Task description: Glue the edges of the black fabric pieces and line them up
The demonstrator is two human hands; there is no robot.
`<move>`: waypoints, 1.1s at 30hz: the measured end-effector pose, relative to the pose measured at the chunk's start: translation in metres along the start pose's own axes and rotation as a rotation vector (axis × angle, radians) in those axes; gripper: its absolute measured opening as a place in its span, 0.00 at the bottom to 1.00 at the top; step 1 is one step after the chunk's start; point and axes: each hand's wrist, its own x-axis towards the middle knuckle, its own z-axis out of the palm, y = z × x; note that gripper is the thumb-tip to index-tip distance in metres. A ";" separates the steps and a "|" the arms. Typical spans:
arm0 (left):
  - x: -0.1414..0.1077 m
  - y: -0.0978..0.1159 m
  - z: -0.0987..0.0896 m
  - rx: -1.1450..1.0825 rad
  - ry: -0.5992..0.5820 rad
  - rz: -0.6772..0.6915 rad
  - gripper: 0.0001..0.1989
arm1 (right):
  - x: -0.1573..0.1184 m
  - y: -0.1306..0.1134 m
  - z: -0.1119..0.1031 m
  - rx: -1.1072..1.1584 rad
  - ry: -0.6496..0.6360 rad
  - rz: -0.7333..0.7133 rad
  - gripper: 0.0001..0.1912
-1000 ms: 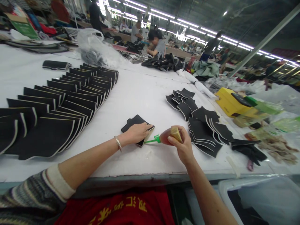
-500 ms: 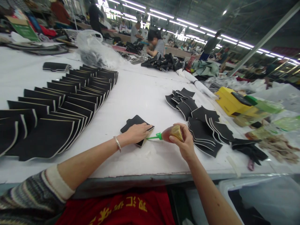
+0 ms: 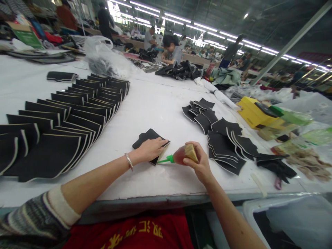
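A black piece with a pale edge (image 3: 145, 137) lies on the white tabletop, partly covered by my left hand (image 3: 150, 149), whose fingers rest on top of it, stretched toward its right corner. My right hand (image 3: 198, 160) is wrapped round a squeeze bottle of amber liquid (image 3: 178, 155) with a green nozzle. The nozzle tip is at the lower right edge of the piece. Rows of overlapping black pieces (image 3: 49, 152) stand to the left. A looser pile of similar pieces (image 3: 223, 145) lies right of the bottle.
At the back left are a clear plastic bag (image 3: 101, 55) and a folded black piece (image 3: 61, 76). A yellow box (image 3: 252, 112) and green-tinted plastic lie at the right. A white bin (image 3: 252, 211) stands below the front edge. Several people are in the background.
The bottle in my right hand has moved left and toward me, its tip sliding along the piece's edge to the near corner. My left hand stays on the piece.
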 end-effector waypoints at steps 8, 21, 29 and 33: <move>0.001 0.003 -0.004 -0.047 -0.034 -0.039 0.25 | 0.023 0.008 -0.020 -0.224 0.214 -0.156 0.28; 0.001 0.003 -0.003 -0.019 -0.035 -0.039 0.26 | 0.017 0.000 -0.014 -0.310 0.243 -0.188 0.28; 0.003 -0.002 0.001 -0.018 -0.010 0.012 0.25 | 0.008 0.002 -0.007 -0.160 0.206 -0.089 0.24; 0.004 -0.002 0.000 -0.019 -0.011 0.002 0.26 | 0.013 0.010 -0.009 -0.122 0.266 -0.059 0.24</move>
